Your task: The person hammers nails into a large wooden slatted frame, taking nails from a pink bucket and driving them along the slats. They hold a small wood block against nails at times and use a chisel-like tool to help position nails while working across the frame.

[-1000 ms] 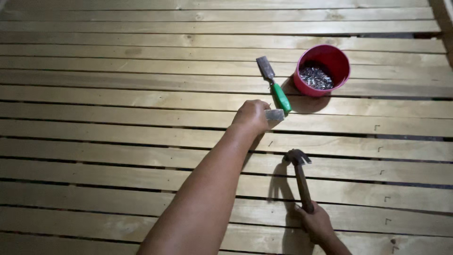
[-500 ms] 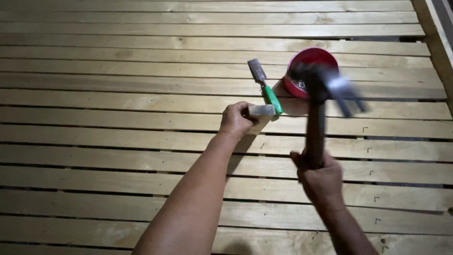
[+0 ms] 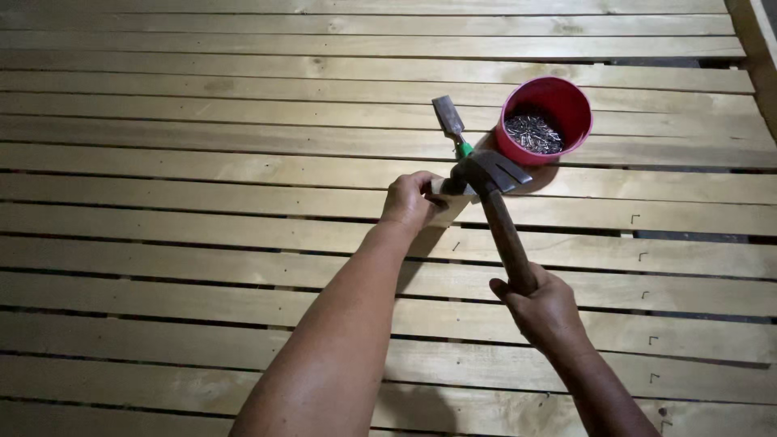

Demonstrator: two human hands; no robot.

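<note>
Now the hammer (image 3: 495, 212) is down — half a second ago I had it raised over the red tub, and its head sits at my left hand (image 3: 411, 201), so the blow has landed or is landing. My right hand (image 3: 544, 309) is clamped on the wooden handle's end; the handle runs up and slightly left, away from me. My left fingers pinch a small pale piece against the slat (image 3: 243, 212). Beyond lie a green-handled chisel (image 3: 450, 123) and the red tub of nails (image 3: 544, 120).

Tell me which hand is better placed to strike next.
Likely the right hand: it grips the hammer by its handle, head beside the left hand, which steadies something small on the slat.
</note>
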